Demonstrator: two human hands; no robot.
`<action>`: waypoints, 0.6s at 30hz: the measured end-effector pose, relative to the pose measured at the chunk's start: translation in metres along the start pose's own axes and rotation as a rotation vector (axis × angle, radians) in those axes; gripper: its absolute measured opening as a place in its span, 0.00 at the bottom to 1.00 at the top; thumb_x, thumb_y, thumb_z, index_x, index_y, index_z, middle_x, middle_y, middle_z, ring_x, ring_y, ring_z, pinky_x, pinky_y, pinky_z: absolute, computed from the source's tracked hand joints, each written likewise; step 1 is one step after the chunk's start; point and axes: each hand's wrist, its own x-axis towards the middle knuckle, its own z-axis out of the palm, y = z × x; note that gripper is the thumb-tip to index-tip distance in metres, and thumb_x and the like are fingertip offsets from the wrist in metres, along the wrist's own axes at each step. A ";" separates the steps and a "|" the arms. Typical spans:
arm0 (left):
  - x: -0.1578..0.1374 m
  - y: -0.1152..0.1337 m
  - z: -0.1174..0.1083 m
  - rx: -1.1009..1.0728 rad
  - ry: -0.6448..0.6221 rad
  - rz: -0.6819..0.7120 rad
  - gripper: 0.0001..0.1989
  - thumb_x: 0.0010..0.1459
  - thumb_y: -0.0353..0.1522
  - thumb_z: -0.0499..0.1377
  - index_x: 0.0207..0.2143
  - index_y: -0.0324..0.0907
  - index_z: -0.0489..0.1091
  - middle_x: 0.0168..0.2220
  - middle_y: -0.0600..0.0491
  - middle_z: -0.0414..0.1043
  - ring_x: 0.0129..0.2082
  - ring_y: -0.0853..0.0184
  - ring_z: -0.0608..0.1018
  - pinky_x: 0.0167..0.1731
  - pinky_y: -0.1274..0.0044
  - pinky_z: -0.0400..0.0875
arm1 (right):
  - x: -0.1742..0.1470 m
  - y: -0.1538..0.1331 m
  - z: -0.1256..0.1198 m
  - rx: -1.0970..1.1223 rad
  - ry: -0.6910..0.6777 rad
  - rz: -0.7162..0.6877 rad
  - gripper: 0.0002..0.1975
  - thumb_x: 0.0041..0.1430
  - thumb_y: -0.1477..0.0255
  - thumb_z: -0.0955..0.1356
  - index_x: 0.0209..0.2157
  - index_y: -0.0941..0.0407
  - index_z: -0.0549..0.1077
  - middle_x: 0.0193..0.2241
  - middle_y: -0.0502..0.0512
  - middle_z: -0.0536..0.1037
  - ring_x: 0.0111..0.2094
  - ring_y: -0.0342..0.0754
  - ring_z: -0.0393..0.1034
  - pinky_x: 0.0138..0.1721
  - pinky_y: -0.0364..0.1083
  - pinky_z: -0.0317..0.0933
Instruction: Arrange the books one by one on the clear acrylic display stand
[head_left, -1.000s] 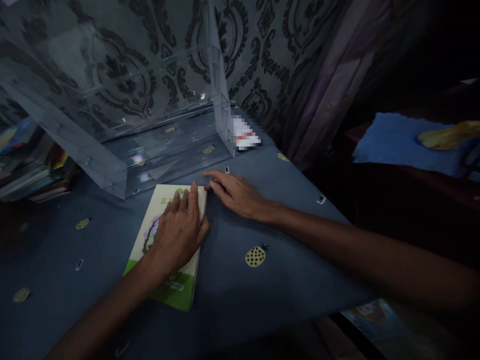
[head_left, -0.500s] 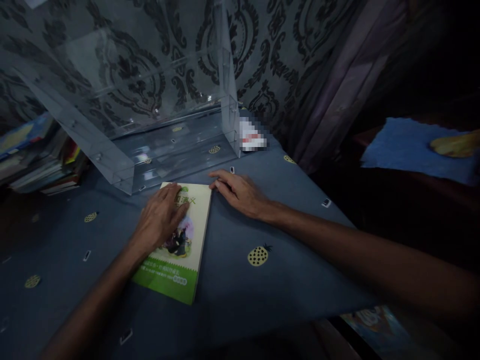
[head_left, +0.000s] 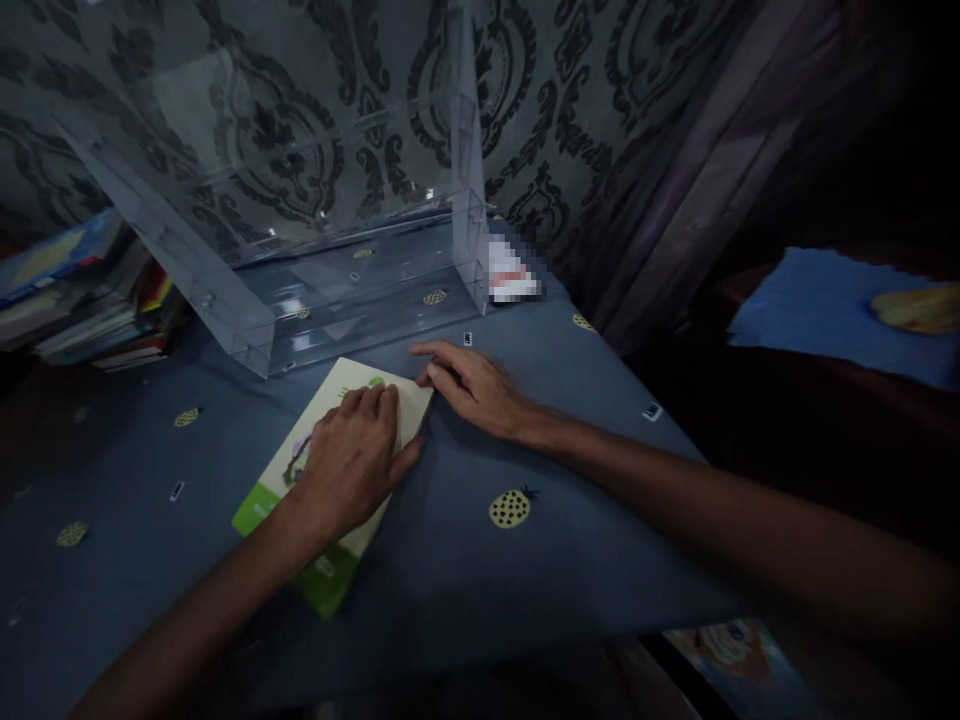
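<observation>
A paperback book (head_left: 416,398) with a cream cover and a green band along its bottom lies slanted on the blue cloth. My left hand (head_left: 349,455) rests flat across the cover, fingers toward its top edge and thumb spread out past the right side. Much of the picture and title is hidden beneath it. Beside the book's upper right corner lies my right hand (head_left: 472,390), its index finger stretched out and the others loosely bent. Those fingertips meet the corner; whether they press on it I cannot tell.
Behind the book stands a clear acrylic rack (head_left: 251,340) against the patterned curtain (head_left: 277,140). A stack of books (head_left: 97,300) is at the left. Something white and red, blurred out (head_left: 511,270), sits right of the rack. The tablecloth (head_left: 585,540) ends in a slanting edge on the right.
The book has turned clockwise, its green end swinging left. My left hand has shifted right over the cover with its thumb spread. My right hand has stayed almost still at the corner.
</observation>
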 end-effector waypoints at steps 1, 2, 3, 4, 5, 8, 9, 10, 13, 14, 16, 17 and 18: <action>-0.003 0.001 -0.003 -0.006 -0.021 0.000 0.20 0.67 0.40 0.57 0.56 0.37 0.64 0.53 0.41 0.74 0.53 0.51 0.76 0.45 0.63 0.77 | -0.001 -0.004 0.001 0.028 -0.017 0.006 0.18 0.67 0.77 0.60 0.55 0.57 0.72 0.34 0.53 0.83 0.34 0.46 0.76 0.40 0.46 0.65; -0.007 0.002 -0.004 -0.012 -0.032 0.002 0.18 0.67 0.39 0.57 0.55 0.38 0.65 0.51 0.42 0.75 0.52 0.52 0.76 0.45 0.63 0.77 | -0.003 -0.009 0.002 0.057 -0.041 0.011 0.18 0.67 0.77 0.60 0.55 0.57 0.72 0.32 0.52 0.82 0.33 0.45 0.76 0.40 0.46 0.65; -0.010 0.002 -0.004 -0.014 -0.031 0.007 0.17 0.66 0.37 0.58 0.54 0.38 0.66 0.50 0.42 0.75 0.51 0.52 0.77 0.45 0.63 0.77 | -0.005 -0.013 0.002 0.085 -0.068 0.012 0.17 0.68 0.76 0.60 0.54 0.56 0.72 0.31 0.51 0.82 0.32 0.45 0.76 0.39 0.45 0.66; -0.014 0.003 -0.003 -0.012 -0.020 0.014 0.16 0.66 0.36 0.58 0.53 0.39 0.66 0.51 0.42 0.75 0.52 0.52 0.77 0.46 0.63 0.78 | -0.006 -0.016 0.003 0.111 -0.095 0.010 0.17 0.68 0.75 0.60 0.54 0.56 0.73 0.30 0.50 0.81 0.32 0.45 0.76 0.39 0.45 0.66; -0.017 0.003 -0.001 -0.007 -0.002 0.021 0.16 0.66 0.35 0.58 0.53 0.38 0.67 0.52 0.41 0.75 0.53 0.52 0.77 0.47 0.63 0.78 | -0.008 -0.018 0.004 0.137 -0.112 0.008 0.17 0.69 0.74 0.60 0.54 0.56 0.73 0.30 0.50 0.81 0.31 0.44 0.76 0.38 0.45 0.67; -0.024 0.003 0.008 -0.004 0.061 0.037 0.16 0.66 0.34 0.58 0.54 0.38 0.68 0.57 0.38 0.73 0.58 0.50 0.75 0.50 0.62 0.77 | -0.009 -0.021 0.006 0.230 -0.134 0.029 0.16 0.69 0.73 0.60 0.53 0.56 0.72 0.30 0.50 0.80 0.26 0.42 0.75 0.34 0.43 0.68; -0.025 0.003 0.011 -0.008 0.081 0.040 0.17 0.66 0.34 0.58 0.54 0.37 0.68 0.57 0.38 0.73 0.59 0.50 0.74 0.51 0.61 0.77 | -0.009 -0.020 0.006 0.257 -0.139 0.043 0.16 0.70 0.73 0.60 0.53 0.57 0.72 0.31 0.50 0.80 0.25 0.41 0.75 0.32 0.43 0.68; -0.026 0.003 0.014 -0.012 0.098 0.045 0.17 0.66 0.34 0.58 0.55 0.36 0.68 0.57 0.37 0.73 0.60 0.49 0.74 0.52 0.61 0.77 | -0.009 -0.020 0.006 0.273 -0.144 0.053 0.15 0.70 0.73 0.60 0.53 0.57 0.71 0.31 0.50 0.80 0.24 0.41 0.74 0.31 0.42 0.68; -0.027 0.002 0.019 -0.013 0.130 0.055 0.17 0.66 0.34 0.58 0.54 0.35 0.69 0.57 0.36 0.74 0.60 0.49 0.75 0.53 0.61 0.77 | -0.008 -0.017 0.006 0.260 -0.144 0.044 0.15 0.69 0.73 0.60 0.53 0.57 0.72 0.30 0.50 0.80 0.23 0.40 0.74 0.30 0.42 0.68; -0.027 0.002 0.020 -0.010 0.138 0.057 0.17 0.66 0.34 0.58 0.54 0.35 0.70 0.57 0.36 0.74 0.60 0.49 0.75 0.53 0.62 0.77 | -0.008 -0.017 0.006 0.247 -0.138 0.033 0.15 0.69 0.73 0.60 0.53 0.57 0.72 0.30 0.50 0.80 0.24 0.41 0.74 0.32 0.42 0.68; -0.027 0.001 0.020 -0.003 0.149 0.065 0.17 0.66 0.34 0.57 0.54 0.34 0.70 0.57 0.36 0.74 0.60 0.49 0.75 0.53 0.62 0.77 | -0.008 -0.015 0.007 0.219 -0.120 0.008 0.15 0.69 0.74 0.60 0.52 0.57 0.73 0.30 0.50 0.81 0.28 0.42 0.76 0.35 0.43 0.69; -0.027 0.001 0.020 -0.001 0.153 0.072 0.17 0.67 0.34 0.57 0.54 0.34 0.70 0.57 0.36 0.74 0.59 0.49 0.75 0.53 0.62 0.77 | -0.008 -0.015 0.007 0.204 -0.111 -0.003 0.16 0.69 0.74 0.60 0.52 0.57 0.73 0.31 0.51 0.81 0.30 0.43 0.77 0.37 0.44 0.69; -0.027 0.001 0.019 -0.001 0.156 0.081 0.16 0.67 0.34 0.56 0.53 0.34 0.71 0.57 0.36 0.75 0.59 0.49 0.76 0.52 0.62 0.78 | -0.008 -0.015 0.007 0.189 -0.103 -0.015 0.16 0.68 0.74 0.60 0.52 0.57 0.73 0.31 0.51 0.82 0.32 0.44 0.77 0.38 0.44 0.68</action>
